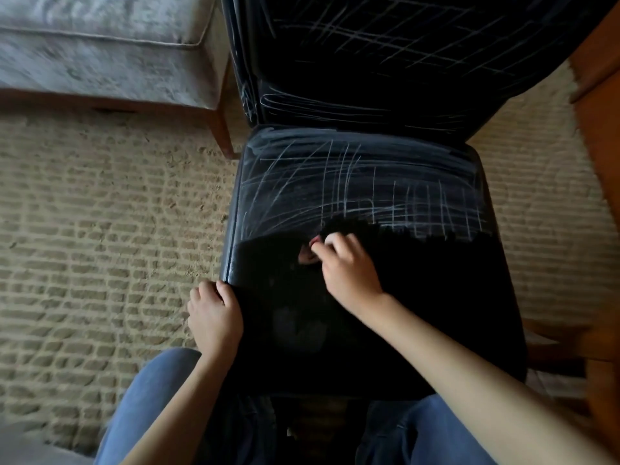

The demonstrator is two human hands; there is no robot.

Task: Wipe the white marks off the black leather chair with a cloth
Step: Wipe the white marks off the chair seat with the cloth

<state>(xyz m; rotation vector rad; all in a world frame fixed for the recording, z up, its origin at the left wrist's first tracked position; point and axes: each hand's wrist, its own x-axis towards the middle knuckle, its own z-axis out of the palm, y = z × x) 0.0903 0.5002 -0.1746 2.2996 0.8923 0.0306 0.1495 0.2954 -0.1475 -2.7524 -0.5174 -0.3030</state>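
**Hands on a half-marked black seat**

Nearest the camera, two knees in blue jeans sit at 7 and 5 o'clock, either side of the front of the chair.

The left hand is at the seat's 8 o'clock corner. Its grip is closed over the piped front-left edge, with the fingers wrapped around the leather.

Further in, the right hand rests near the middle of the seat. Its fingers are curled together and its grip is clamped on a dark cloth. The cloth bunches just past the fingertips, toward 12 o'clock (black on black, so most of its outline cannot be told). A small pinkish spot shows at the fingertips, and what it is cannot be told.

The near half of the seat, from the front edge up to the right hand, shows plain glossy black.

White marks cover the far half from 9 through 12 to 3 o'clock. They are crossed strokes with a chalky haze along the back edge, and they end in a ragged line level with the cloth.

Beyond the seat, the backrest carries a grid of thin white lines.

A woven beige rug lies under the chair. A grey sofa on wooden legs stands at 10 o'clock. Brown wooden furniture runs down the 3 o'clock side.
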